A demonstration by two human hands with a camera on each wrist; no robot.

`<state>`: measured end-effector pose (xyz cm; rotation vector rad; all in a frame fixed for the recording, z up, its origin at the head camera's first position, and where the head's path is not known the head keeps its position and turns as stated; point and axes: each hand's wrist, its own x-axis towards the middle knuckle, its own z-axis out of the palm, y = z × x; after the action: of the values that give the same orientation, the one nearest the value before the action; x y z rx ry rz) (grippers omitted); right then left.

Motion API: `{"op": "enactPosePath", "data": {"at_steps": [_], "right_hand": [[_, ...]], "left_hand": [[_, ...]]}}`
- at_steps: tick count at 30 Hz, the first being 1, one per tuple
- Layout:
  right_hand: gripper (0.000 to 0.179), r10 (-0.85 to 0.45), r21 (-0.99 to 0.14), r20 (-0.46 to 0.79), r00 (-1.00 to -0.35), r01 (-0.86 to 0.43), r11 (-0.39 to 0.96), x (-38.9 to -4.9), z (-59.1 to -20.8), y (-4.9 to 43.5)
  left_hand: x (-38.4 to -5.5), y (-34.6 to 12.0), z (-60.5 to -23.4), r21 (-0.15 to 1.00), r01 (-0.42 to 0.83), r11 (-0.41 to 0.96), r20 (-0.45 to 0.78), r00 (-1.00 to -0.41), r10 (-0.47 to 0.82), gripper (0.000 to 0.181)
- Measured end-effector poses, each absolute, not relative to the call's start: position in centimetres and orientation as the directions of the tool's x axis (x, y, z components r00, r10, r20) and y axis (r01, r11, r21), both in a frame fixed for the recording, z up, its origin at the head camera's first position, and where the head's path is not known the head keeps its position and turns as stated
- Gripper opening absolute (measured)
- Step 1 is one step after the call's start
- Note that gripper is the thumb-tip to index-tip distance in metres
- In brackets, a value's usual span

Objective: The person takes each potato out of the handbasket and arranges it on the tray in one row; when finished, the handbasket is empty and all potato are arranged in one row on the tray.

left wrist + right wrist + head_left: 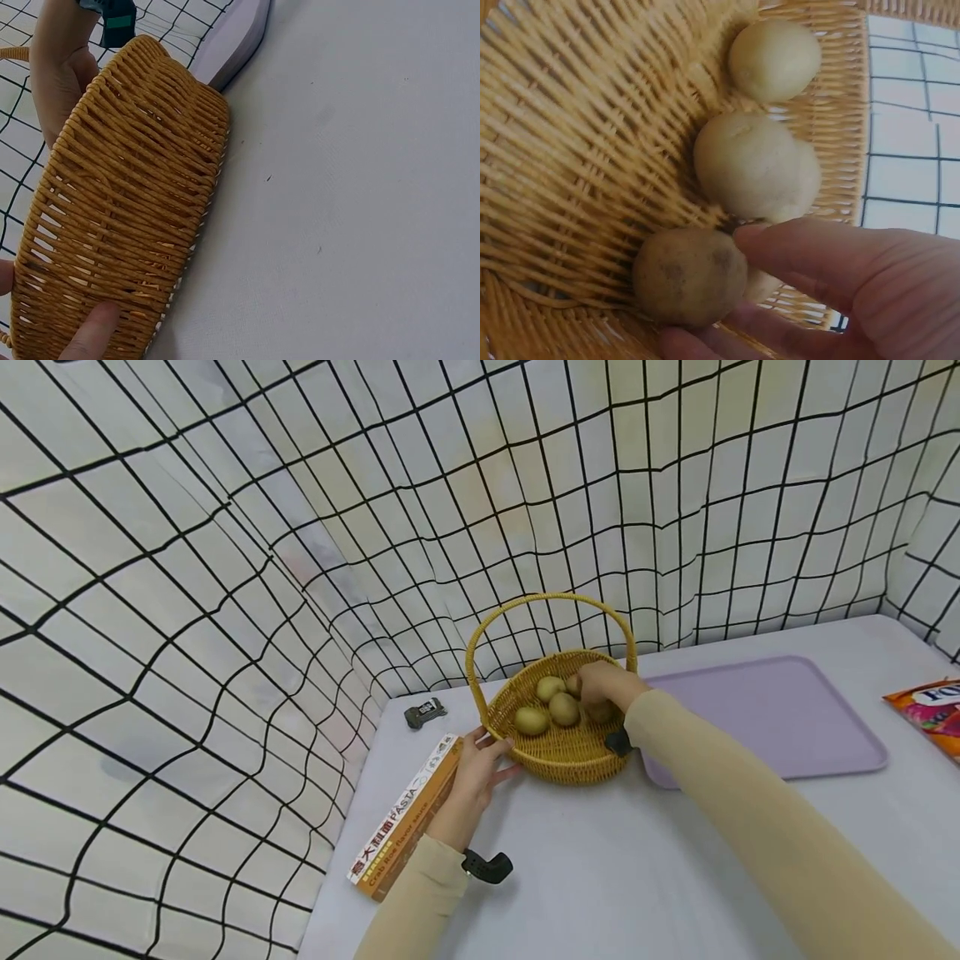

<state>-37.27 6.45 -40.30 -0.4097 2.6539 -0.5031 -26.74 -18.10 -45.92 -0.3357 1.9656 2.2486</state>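
The right hand pinches a spotted potato inside the wicker basket, paler potatoes beside its fingers; the left hand grips the basket's rim. By the left forearm lies a pasta box; near the right, a lilac tray.

White bench, smooth surface, few dark specks in left wrist view. Wicker basket, yellow-brown, stands upright toward the back. Lilac tray lies flat just right of it; contact unclear. Orange-and-white pasta box lies slanted at left, far end near basket. Small dark grey item sits behind box, unidentifiable. Colorful packet at far right, partly cut off.
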Motion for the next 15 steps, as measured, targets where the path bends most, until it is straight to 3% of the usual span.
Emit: {"op": "enactPosePath", "data": {"at_steps": [8, 15], "right_hand": [[0.027, -0.311, -0.376, -0.366, -0.877, -0.167, 0.911, -37.19, -40.45, 6.18], [0.024, -0.308, -0.382, -0.368, -0.877, -0.159, 0.910, -37.23, -40.35, 6.08]], "left_hand": [[-26.82, -18.19, -46.07, 0.956, -0.259, -0.134, -0.266, -0.963, -0.035, 0.072], [-26.80, -18.33, -46.11, 0.959, -0.251, -0.132, -0.257, -0.966, -0.031, 0.072]]}}
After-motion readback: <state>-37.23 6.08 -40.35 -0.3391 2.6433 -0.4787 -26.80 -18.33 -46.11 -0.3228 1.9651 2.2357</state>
